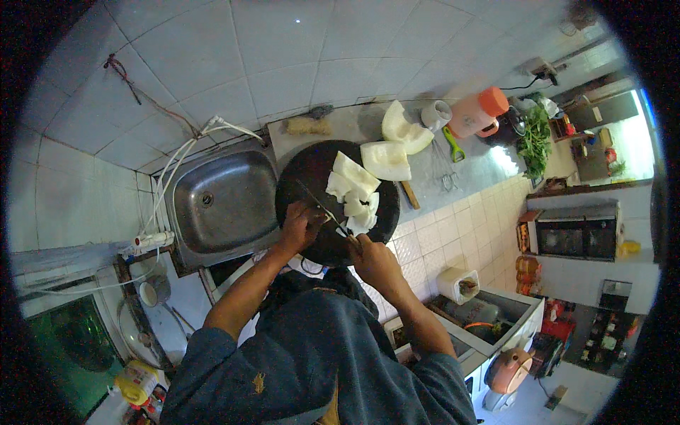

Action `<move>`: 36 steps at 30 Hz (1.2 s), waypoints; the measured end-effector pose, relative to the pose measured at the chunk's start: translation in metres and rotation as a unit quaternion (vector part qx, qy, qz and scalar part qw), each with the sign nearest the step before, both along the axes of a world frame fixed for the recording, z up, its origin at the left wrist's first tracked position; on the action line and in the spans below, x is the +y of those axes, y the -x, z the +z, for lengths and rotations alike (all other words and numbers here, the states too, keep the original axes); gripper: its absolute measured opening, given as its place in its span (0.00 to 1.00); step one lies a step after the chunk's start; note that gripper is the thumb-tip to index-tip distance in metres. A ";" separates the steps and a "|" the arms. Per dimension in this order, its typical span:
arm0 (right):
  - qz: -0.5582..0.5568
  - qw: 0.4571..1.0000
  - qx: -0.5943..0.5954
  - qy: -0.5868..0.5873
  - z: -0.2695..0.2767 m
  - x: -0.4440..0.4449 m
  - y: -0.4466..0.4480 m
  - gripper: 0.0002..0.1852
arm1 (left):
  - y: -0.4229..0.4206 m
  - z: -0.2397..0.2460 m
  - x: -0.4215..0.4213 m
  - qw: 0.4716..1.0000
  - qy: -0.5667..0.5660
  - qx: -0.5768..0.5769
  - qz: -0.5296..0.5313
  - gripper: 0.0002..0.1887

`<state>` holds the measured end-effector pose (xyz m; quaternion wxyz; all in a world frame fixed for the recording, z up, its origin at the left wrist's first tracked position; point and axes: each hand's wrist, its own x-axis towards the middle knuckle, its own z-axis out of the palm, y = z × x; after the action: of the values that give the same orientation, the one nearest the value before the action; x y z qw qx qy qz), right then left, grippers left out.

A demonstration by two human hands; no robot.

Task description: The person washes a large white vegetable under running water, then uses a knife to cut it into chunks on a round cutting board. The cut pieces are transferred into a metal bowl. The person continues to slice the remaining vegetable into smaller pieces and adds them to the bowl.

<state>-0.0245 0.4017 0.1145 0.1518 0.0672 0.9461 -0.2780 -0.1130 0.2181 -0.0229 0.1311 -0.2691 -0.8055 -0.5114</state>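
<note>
My right hand (376, 260) grips the handle of a kitchen knife (333, 218), whose blade slants up and left over a dark round cutting board (295, 162). My left hand (302, 226) is beside the blade, its bent fingers on a small pale piece of melon (328, 217), partly hidden by the hand and knife. White-fleshed melon pieces, seemingly winter melon, lie right of the blade: a large slab (353, 175) and several thin cut pieces (362, 211). A thick chunk (386, 161) overlaps the board's upper right edge, and a curved wedge (405, 130) rests on the counter behind it.
A steel sink (228, 199) adjoins the board on the left. Along the counter (478, 170) are a wooden handle (410, 195), whisk (445, 169), green peeler (453, 143), white mug (436, 115), orange-lidded jug (475, 114) and leafy greens (535, 141). A white bin (457, 284) stands behind my right arm.
</note>
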 end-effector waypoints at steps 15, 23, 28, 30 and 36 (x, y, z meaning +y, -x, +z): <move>0.014 0.999 -0.031 -0.016 -0.013 -0.013 0.002 0.11 | -0.001 -0.018 -0.009 0.999 0.029 0.020 -0.009 0.09; -0.060 0.997 -0.011 0.045 -0.022 -0.025 0.032 0.13 | 0.009 0.003 -0.019 0.998 0.034 -0.003 -0.052 0.11; 0.000 0.998 -0.060 -0.018 -0.022 -0.023 0.007 0.17 | 0.006 -0.005 -0.019 0.997 0.023 0.046 -0.064 0.10; -0.022 1.000 -0.021 0.004 -0.038 -0.034 0.021 0.17 | 0.006 -0.006 -0.016 0.999 0.030 0.036 -0.007 0.09; -0.043 0.997 -0.063 -0.012 -0.030 -0.026 0.022 0.16 | 0.007 -0.001 -0.019 0.998 0.048 0.003 -0.046 0.08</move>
<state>-0.0461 0.3757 0.0842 0.1982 0.1270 0.9342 -0.2680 -0.1199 0.1990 -0.0242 0.0969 -0.3136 -0.8152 -0.4772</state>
